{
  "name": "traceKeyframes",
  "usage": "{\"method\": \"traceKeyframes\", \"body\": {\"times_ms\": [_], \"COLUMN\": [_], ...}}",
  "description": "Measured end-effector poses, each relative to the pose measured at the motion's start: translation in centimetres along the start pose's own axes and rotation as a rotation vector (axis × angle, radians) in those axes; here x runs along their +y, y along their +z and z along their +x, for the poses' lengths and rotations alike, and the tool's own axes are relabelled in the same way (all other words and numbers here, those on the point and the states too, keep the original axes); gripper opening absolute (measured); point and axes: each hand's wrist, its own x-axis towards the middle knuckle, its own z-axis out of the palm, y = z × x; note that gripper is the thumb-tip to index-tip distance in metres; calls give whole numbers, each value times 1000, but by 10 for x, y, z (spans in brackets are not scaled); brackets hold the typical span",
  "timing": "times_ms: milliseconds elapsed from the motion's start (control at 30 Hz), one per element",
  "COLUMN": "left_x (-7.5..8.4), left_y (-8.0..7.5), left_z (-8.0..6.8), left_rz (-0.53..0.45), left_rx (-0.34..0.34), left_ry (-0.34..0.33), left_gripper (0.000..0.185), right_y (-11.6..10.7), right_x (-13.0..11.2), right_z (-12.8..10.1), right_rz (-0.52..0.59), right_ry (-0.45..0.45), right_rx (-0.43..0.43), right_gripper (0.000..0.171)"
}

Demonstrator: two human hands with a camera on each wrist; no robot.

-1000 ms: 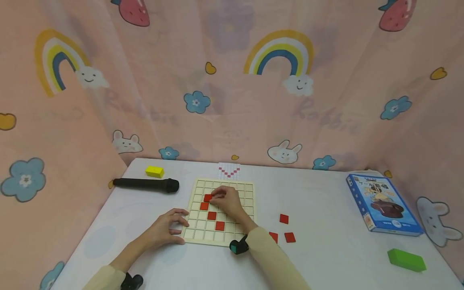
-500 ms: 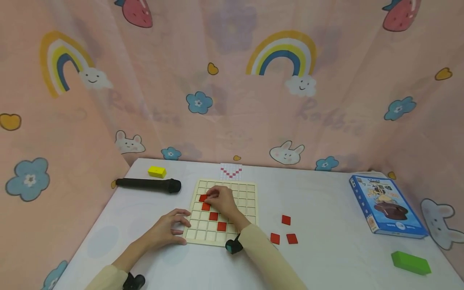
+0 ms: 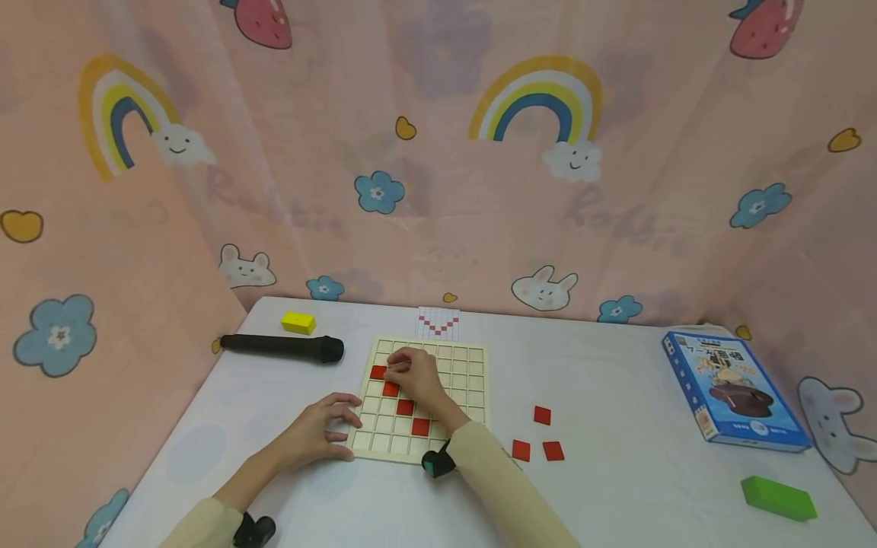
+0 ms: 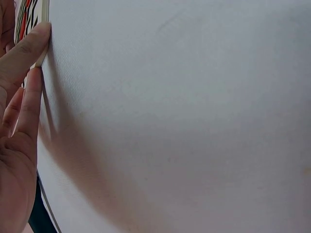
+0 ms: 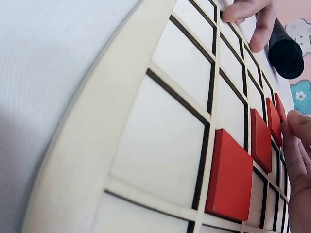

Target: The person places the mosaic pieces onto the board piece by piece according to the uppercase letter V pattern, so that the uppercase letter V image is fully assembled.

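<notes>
Right hand: the right hand (image 3: 413, 378) lies on the upper left part of the wooden grid board (image 3: 473, 380), its curled fingertips (image 5: 296, 127) on or just beside the topmost red tile (image 3: 377, 372); whether it pinches the tile or only pushes it I cannot tell.
Left hand: the left hand (image 3: 322, 431) is relaxed, fingers fairly straight, pressing the board's near left edge and holding nothing.
Tiles placed: four red tiles sit in a diagonal line of cells, from the topmost down through a second (image 3: 390, 389) and third (image 3: 406, 407) to the lowest (image 3: 421, 427).
Tiles left: three loose red tiles (image 3: 542, 415) lie on the white table (image 3: 617, 396) to the right of the board, well apart from both hands.
Pattern card: a small card (image 3: 438, 323) with a pink V lies just beyond the board.
Progress: judged against that card, one arm of the V looks laid and the other arm looks undone.
</notes>
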Motion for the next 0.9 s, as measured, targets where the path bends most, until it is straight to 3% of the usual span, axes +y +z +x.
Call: {"method": "traceKeyframes", "body": {"times_ms": [200, 500, 667, 900], "left_x": [2, 4, 4, 4], "left_y": [3, 2, 0, 0], "left_z": [1, 1, 1, 0], "left_rz": [6, 35, 33, 28], "left_rx": [-3, 7, 6, -6], "left_ry": [7, -26, -46, -3], "left_gripper": [35, 36, 36, 36], "right_y": [-7, -38, -60, -88], "right_x": [1, 0, -2, 4], "right_z": [-5, -26, -37, -55], "right_rz": [38, 191, 176, 169], "right_ry": [2, 6, -14, 44], "right_rx": [-16, -23, -3, 20], "right_gripper": [18, 24, 27, 28]}}
